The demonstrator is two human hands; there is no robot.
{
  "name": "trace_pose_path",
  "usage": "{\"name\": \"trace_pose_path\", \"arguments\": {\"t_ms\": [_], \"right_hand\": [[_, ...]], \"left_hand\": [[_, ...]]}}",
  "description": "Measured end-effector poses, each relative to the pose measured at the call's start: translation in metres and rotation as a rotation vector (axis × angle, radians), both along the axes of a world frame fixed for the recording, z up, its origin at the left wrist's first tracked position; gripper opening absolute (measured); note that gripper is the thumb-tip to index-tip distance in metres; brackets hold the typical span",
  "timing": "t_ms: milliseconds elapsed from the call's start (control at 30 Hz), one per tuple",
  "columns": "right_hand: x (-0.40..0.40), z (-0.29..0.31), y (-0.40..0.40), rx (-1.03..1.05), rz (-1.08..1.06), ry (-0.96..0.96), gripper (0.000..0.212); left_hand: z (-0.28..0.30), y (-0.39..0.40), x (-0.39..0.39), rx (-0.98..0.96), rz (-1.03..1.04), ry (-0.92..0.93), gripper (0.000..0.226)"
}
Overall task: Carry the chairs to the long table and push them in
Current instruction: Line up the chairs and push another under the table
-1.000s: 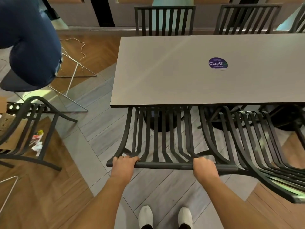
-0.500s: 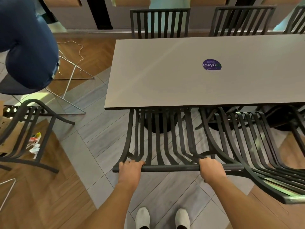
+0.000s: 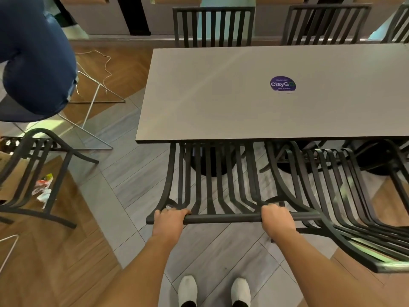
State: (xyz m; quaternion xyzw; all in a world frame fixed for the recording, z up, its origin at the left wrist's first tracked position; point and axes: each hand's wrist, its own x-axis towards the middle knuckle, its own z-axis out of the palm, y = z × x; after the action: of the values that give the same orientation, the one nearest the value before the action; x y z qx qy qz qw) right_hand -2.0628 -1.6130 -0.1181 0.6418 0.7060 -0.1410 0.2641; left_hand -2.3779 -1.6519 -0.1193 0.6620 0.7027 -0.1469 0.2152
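- I see the left hand [image 3: 169, 220] curled over the top rail of the black slatted chair [image 3: 218, 182], near the rail's left end; fingers wrapped round the bar, a firm hold
- The right hand [image 3: 276, 220] grips the same rail toward its right end; fingers likewise closed round it
- The chair stands at the near edge of the long grey table [image 3: 221, 103]; its seat lies under the tabletop, its back leans toward me, clear of the edge
- A second black chair [image 3: 345, 196] sits just beside it on the right, also tucked under the table; their frames overlap in view, and I cannot tell whether they touch
- Two more chairs [image 3: 213, 26] stand along the far side
- A round purple sticker [image 3: 282, 83] lies on the tabletop
- At left, another black chair [image 3: 47, 171] stands apart on the floor; behind it, a person in blue jeans [image 3: 37, 63] is seated
- My white shoes [image 3: 187, 290] show below, on grey tile
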Motion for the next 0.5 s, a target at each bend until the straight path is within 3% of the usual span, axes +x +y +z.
{"name": "trace_pose_path", "arguments": {"t_ms": [400,500], "right_hand": [[-0.005,-0.005,-0.001,0.040,0.023,0.065,0.018],[0.004,-0.004,-0.002,0.046,0.018,0.180,0.022]], "left_hand": [[0.000,0.003,-0.008,-0.046,-0.038,0.055,0.056],[0.002,0.004,-0.008,-0.057,-0.030,0.037,0.053]]}}
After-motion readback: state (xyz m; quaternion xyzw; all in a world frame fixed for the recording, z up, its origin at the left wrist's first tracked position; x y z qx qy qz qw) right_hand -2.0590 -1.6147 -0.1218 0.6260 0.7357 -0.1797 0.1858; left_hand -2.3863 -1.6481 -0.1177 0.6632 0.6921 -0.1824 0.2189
